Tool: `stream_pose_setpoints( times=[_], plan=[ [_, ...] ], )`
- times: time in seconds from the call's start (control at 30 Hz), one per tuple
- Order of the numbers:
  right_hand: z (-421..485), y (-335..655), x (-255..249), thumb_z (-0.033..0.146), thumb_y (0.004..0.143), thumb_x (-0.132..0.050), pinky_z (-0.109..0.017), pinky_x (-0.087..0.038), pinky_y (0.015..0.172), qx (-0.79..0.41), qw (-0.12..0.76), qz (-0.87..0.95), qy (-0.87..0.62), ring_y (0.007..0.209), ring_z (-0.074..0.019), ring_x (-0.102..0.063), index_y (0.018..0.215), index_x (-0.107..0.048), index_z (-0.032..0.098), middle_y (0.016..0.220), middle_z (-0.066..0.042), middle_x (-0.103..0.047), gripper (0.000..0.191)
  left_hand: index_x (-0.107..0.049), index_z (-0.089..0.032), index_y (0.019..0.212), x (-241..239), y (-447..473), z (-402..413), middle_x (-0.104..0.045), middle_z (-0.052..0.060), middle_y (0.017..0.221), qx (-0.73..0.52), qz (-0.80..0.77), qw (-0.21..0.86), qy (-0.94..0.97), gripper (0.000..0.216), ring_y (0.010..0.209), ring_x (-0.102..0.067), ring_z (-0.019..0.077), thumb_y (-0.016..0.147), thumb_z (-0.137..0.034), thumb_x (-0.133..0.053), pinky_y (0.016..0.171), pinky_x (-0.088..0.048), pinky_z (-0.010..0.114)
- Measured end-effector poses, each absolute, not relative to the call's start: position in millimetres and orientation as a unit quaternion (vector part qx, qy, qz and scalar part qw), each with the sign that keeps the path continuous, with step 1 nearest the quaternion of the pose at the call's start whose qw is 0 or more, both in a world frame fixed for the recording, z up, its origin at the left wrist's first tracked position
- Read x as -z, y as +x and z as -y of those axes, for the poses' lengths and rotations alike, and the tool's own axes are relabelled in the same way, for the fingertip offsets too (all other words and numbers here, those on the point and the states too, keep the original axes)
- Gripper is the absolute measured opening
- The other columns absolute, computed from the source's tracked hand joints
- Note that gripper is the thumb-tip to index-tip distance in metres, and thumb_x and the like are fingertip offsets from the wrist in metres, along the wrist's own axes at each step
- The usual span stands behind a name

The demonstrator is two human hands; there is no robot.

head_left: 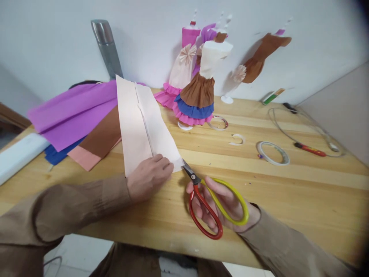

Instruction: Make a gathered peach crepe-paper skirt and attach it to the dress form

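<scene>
The pale paper (134, 134) lay left of the middle of the table (288, 207), its near end towards the near edge and its far end towards the wall; a lengthwise gap ran between a pinkish part and a whiter part, and whether these were one folded sheet or two strips could not be told. The left hand (150, 175), its fingers curled, gripped the near end of this paper, the thumb hidden. The right hand (227, 202) grasped the scissors (193, 177), fingers through the red loop, thumb side against the yellow one, and the nearly closed blades met the paper's near right corner. Just left of the paper, purple paper (77, 111), brown paper (102, 134), salmon paper (86, 156) and blue paper (62, 152) overlapped in a pile, with a long white object (20, 156) at the table's left edge. A grey flask (108, 50) stood beyond the pile. Near the far edge stood a white-topped figure (198, 92) in tiered skirts, a pink-topped figure (180, 69) behind it and, farther right, a brown-dressed figure (256, 61). Towards the right edge lay a tape roll (285, 158) and a red corded tool (313, 150); a green-ended stick (272, 96) leaned by the far edge.
</scene>
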State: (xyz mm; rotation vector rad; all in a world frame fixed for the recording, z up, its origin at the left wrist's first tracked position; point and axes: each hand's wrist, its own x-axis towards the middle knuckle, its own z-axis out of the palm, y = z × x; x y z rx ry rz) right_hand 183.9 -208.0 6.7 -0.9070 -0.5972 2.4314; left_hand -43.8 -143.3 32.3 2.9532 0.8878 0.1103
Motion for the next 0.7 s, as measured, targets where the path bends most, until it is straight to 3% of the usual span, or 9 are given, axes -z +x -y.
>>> stream_pose_setpoints(
  times=[0.17,0.33,0.53,0.6,0.7],
  plan=[
    [211,190,-5,0.063,0.088,-0.044,-0.018,-0.045,0.04,-0.891,0.234,0.22,-0.322,0.043,-0.0112,-0.061,0.102,-0.052,0.016,0.069,-0.006,-0.07,0.05,-0.056,-0.014,0.081,-33,-38,144,-0.061,0.007,0.082,-0.021,-0.301,-0.035,0.953,0.019,0.072,-0.052,0.0209,0.09,-0.008,-0.041,0.058,-0.046,0.032],
    [212,193,-5,0.065,0.086,-0.044,-0.016,-0.041,0.038,-0.891,0.243,0.226,-0.309,0.044,-0.0118,-0.062,0.102,-0.049,0.017,0.07,-0.008,-0.07,0.051,-0.055,-0.016,0.076,-30,-39,144,-0.062,0.005,0.078,-0.055,-0.285,-0.064,0.955,0.02,0.07,-0.053,0.0196,0.089,-0.008,-0.042,0.055,-0.043,0.03],
    [211,191,-9,0.066,0.087,-0.041,-0.015,-0.039,0.037,-0.886,0.251,0.251,-0.297,0.044,-0.0117,-0.061,0.102,-0.05,0.017,0.07,-0.006,-0.069,0.053,-0.057,-0.015,0.076,-24,-27,149,-0.061,0.007,0.073,-0.1,-0.319,-0.106,0.937,0.03,0.07,-0.058,0.0232,0.086,-0.042,-0.058,0.052,-0.044,0.032],
    [210,190,-11,0.067,0.088,-0.037,-0.016,-0.039,0.038,-0.884,0.247,0.256,-0.303,0.043,-0.011,-0.061,0.102,-0.051,0.017,0.072,-0.006,-0.069,0.053,-0.057,-0.014,0.073,-21,-20,151,-0.06,0.008,0.068,-0.102,-0.334,-0.141,0.926,0.026,0.066,-0.059,0.0241,0.087,-0.035,-0.057,0.049,-0.041,0.031],
    [210,190,-11,0.068,0.09,-0.029,-0.017,-0.039,0.038,-0.878,0.236,0.259,-0.326,0.043,-0.0101,-0.06,0.101,-0.051,0.018,0.072,-0.006,-0.068,0.056,-0.058,-0.012,0.07,-19,-12,153,-0.059,0.008,0.062,-0.101,-0.334,-0.204,0.915,0.016,0.058,-0.059,0.0229,0.084,-0.011,-0.049,0.045,-0.038,0.03]
  ],
)
